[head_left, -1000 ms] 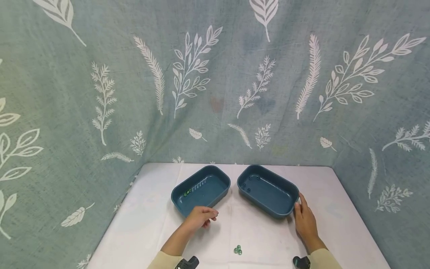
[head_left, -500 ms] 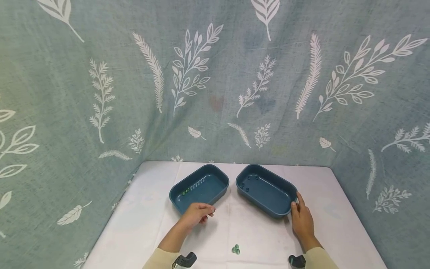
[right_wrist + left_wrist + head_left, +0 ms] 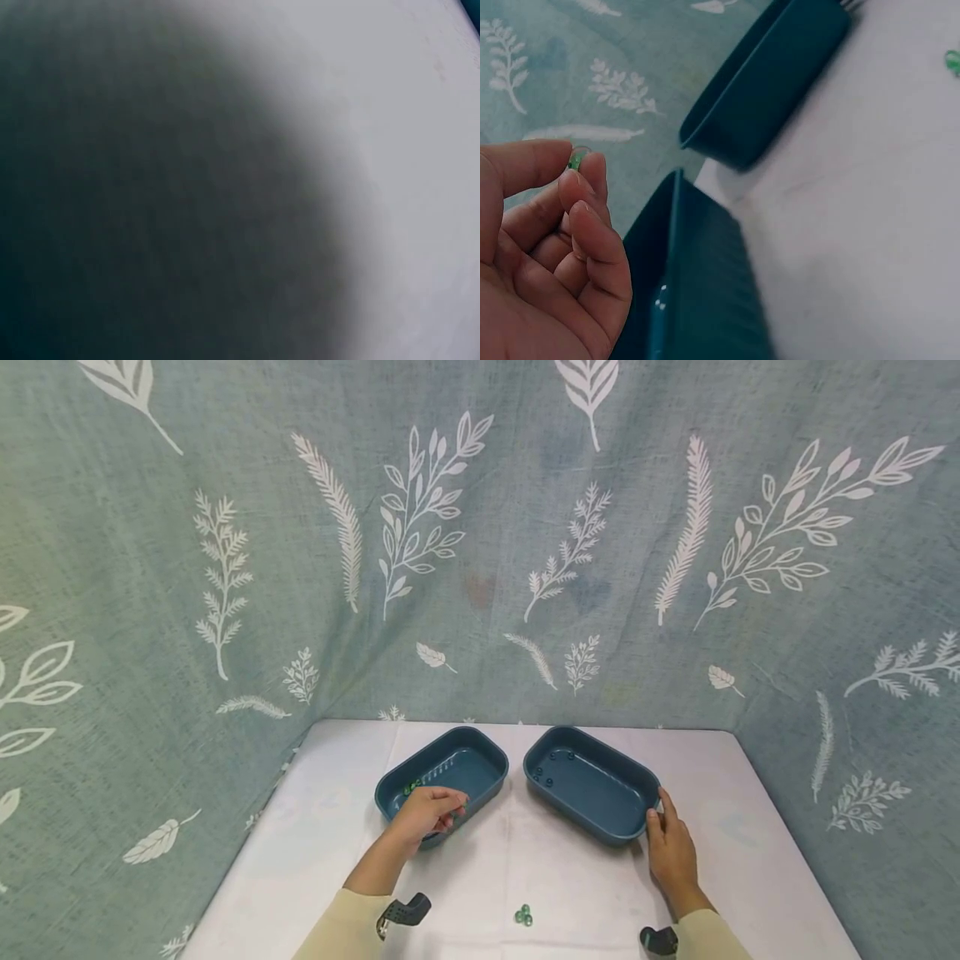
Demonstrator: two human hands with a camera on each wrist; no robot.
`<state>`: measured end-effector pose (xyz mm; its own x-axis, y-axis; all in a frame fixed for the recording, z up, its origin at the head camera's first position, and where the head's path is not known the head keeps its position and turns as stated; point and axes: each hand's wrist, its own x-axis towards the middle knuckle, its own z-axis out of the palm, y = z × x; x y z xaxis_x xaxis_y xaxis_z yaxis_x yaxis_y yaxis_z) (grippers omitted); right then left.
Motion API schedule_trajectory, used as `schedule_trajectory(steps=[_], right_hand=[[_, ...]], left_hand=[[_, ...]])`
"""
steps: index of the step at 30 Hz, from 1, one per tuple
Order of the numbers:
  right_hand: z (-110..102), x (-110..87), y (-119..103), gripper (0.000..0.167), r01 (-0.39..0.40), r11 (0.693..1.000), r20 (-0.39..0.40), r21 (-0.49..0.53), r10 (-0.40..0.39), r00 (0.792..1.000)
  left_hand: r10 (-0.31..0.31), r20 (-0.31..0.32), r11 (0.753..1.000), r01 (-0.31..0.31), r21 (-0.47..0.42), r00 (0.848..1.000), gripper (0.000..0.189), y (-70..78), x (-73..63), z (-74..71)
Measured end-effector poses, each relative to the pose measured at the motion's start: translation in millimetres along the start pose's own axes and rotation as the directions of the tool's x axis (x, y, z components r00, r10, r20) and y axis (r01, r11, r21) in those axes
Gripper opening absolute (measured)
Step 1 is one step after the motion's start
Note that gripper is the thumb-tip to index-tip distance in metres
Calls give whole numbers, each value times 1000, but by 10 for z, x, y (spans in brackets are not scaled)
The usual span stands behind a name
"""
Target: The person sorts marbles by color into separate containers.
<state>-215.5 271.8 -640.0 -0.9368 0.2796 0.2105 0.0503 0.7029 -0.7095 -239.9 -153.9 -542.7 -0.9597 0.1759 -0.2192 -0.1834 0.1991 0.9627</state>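
In the left wrist view, my left hand (image 3: 551,247) pinches a small clear-green glass marble (image 3: 575,160) between thumb and fingertips. The head view puts this left hand (image 3: 426,814) over the near side of the left blue tray (image 3: 480,770), hiding part of it. A few green marbles (image 3: 411,787) lie inside at that tray's left end. At the right blue tray (image 3: 600,793), my right hand (image 3: 672,853) touches the near right corner, its fingers fairly straight. Several dark-looking marbles (image 3: 549,782) sit toward this tray's left end.
A small cluster of green marbles (image 3: 523,915) lies on the white tablecloth (image 3: 577,893) in front of the trays. Patterned green fabric (image 3: 480,568) encloses the table at the back and sides. The right wrist view is mostly a dark blur.
My left hand has moved forward and slightly left, from the left tray's near edge to over the tray, still pinching the marble. The right hand stays at its tray's corner.
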Motion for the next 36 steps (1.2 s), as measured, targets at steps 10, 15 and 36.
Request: schedule_trajectory(steps=[10, 15, 36], right_hand=[[21, -3, 43, 55, -10, 1000, 4, 4, 10, 1000], [25, 6, 43, 55, -18, 1000, 11, 7, 18, 1000], [36, 10, 67, 54, 0, 1000, -1, 15, 0, 1000]], left_hand=[[-20, -60, 1000, 19, -18, 998, 24, 140, 228, -242], [-51, -65, 997, 47, -52, 997, 23, 170, 377, -315], [-145, -67, 985, 138, -102, 987, 30, 63, 837, -405]])
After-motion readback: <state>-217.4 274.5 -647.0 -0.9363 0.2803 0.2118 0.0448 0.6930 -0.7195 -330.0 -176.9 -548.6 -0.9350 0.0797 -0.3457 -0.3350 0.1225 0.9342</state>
